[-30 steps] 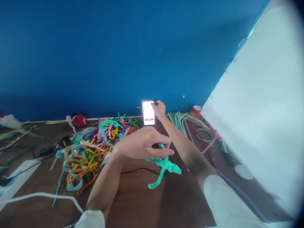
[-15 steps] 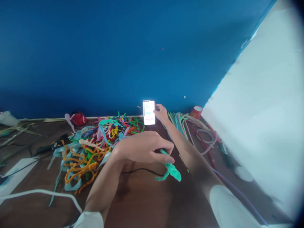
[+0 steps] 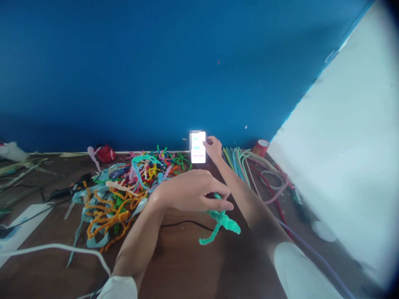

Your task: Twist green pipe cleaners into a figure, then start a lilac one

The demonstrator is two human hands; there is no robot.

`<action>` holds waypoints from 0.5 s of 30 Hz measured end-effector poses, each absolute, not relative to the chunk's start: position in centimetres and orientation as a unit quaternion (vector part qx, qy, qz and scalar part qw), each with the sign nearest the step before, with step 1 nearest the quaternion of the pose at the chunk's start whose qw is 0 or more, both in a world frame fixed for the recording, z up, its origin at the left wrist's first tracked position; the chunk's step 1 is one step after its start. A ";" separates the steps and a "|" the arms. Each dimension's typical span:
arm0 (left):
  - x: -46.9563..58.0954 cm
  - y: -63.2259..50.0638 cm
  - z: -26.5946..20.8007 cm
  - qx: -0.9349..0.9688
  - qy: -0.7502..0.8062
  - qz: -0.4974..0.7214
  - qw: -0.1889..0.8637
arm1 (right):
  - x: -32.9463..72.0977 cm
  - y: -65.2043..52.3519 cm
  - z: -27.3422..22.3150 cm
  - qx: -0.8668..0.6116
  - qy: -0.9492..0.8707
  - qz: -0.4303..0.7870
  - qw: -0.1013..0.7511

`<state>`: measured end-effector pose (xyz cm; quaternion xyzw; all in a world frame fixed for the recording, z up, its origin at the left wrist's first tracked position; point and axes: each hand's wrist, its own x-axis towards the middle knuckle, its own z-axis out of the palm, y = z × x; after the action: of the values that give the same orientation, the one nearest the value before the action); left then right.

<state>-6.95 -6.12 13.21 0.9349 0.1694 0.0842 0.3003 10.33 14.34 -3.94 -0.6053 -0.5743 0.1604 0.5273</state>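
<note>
A green figure of fuzzy pipe cleaners (image 3: 230, 225) hangs below the fingers of my left hand (image 3: 193, 192). Thumb and forefinger close on its upper part, which they partly hide; its limbs dangle over the table. Further back, my right hand (image 3: 214, 148) is at the right edge of a phone (image 3: 198, 150) with a bright screen, standing upright near the blue wall. One fingertip overlaps the screen's edge, and the other fingers curl beside or behind the phone. What is written on the screen cannot be read.
To the left lies a heap of colourful pipe-cleaner pieces, orange ones (image 3: 116, 216) in front. Loose pipe cleaners (image 3: 238, 162) and a red cup (image 3: 261, 148) are at the back right. A white cable (image 3: 62, 246) and a black cord (image 3: 187, 223) cross the brown table (image 3: 183, 265).
The green figure has turned slightly in my left hand, and its limb hangs further out to the left. My right hand stays at the phone. The view has shifted a little.
</note>
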 end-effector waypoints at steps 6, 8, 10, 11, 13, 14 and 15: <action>-7.1 -6.1 13.4 0.935 0.166 0.090 0.302 | 9.3 14.2 -2.5 -0.646 -0.548 0.170 0.504; -7.1 -6.1 13.3 0.935 0.169 0.093 0.297 | 8.7 14.4 -1.7 -0.661 -0.534 0.173 0.497; -7.1 -6.1 13.2 0.935 0.175 0.097 0.294 | 8.2 14.7 -1.1 -0.676 -0.518 0.178 0.493; -7.1 -6.0 13.1 0.934 0.177 0.098 0.293 | 8.0 14.9 -0.8 -0.682 -0.509 0.183 0.493; -7.2 -5.9 13.1 0.935 0.181 0.103 0.288 | 7.9 15.1 -0.2 -0.692 -0.487 0.195 0.496; -7.2 -5.8 13.0 0.935 0.187 0.105 0.281 | 8.0 15.1 0.0 -0.696 -0.474 0.202 0.500; -7.3 -5.8 13.0 0.935 0.198 0.110 0.273 | 8.1 15.0 0.2 -0.699 -0.462 0.208 0.505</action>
<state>-7.32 -5.76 13.03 0.9352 0.1977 0.1098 0.2726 8.12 14.99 0.19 -0.6985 -0.4622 0.2075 0.5054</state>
